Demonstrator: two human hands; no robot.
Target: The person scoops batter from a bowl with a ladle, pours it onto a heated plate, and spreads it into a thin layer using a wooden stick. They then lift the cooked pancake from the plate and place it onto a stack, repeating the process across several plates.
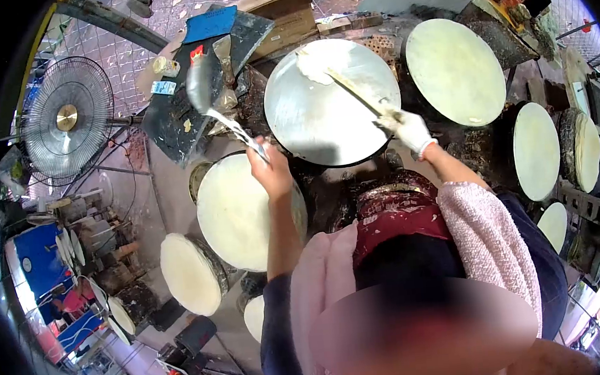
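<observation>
The left hand is bare and its fingers are closed tight around the handle of a ladle. The handle comes out of the top of the fist and runs up and to the left. The ladle's round bowl is far from the fingers, up over the dark bench, and it looks tipped on its side. The fist itself hangs above a round plate covered with a thin pale sheet.

The right hand wears a white glove. Its fingers are closed around one end of a long flat stick. The stick runs up and to the left from the glove, across a big round metal griddle. The far end of the stick touches a blob of white batter near the top edge of the griddle. The rest of the griddle is bare and grey.

More round plates with pale sheets sit around the person, one just right of the griddle and others lower on both sides. A fan stands well off to the left
</observation>
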